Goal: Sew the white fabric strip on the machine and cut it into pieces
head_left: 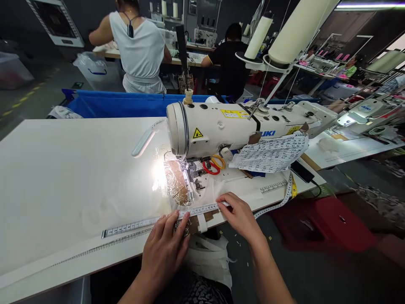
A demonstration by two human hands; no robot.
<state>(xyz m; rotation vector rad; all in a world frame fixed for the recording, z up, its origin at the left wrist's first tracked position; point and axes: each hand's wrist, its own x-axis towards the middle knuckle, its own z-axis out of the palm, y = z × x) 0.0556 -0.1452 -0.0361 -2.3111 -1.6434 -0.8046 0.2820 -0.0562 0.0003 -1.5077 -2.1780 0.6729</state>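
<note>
A white tape measure lies along the front of the white table, its metal end to the left. My left hand rests palm down with fingers stretched over the tape and the table's front edge. Farther right, my right hand pinches the tape between thumb and fingers. Beyond the right hand, the rest of the tape curves over the edge. Thin white fabric appears to lie under the tape, beside the sewing machine. Red-handled scissors lie by the needle area.
Printed cloth hangs against the machine's front. Large thread cones stand above it. A black box with a cable sits at the right edge. A red stool is on the floor. Two people work beyond a blue cloth barrier.
</note>
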